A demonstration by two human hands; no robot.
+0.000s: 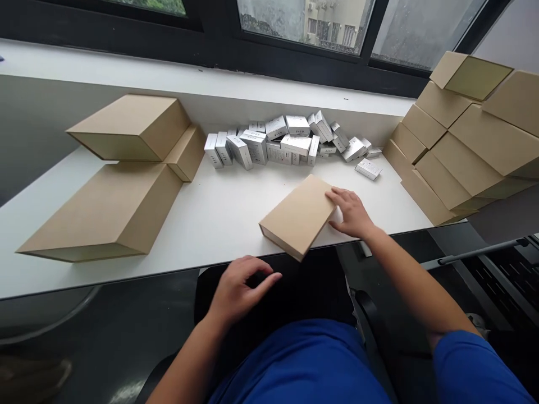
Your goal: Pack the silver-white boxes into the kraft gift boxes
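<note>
your box (pixel 298 216) is a flat, sharp-cornered slab of matte brown card, lying aslant on the smooth white surface (pixel 227 224), its nearest corner jutting past the front edge. your right hand (pixel 350 213) rests fingertips on the box's right edge, fingers spread and thumb apart, unclenched. your left hand (pixel 242 289) is released, loosely curved over your lap just off the front edge. small printed cartons (pixel 256 147), silvery-white, lie jumbled along the back, one of them forward on the right. plain brown boxes form a left pile (pixel 101 207) and a taller right stack (pixel 480 134). bare surface runs between the box and the left pile.
</note>
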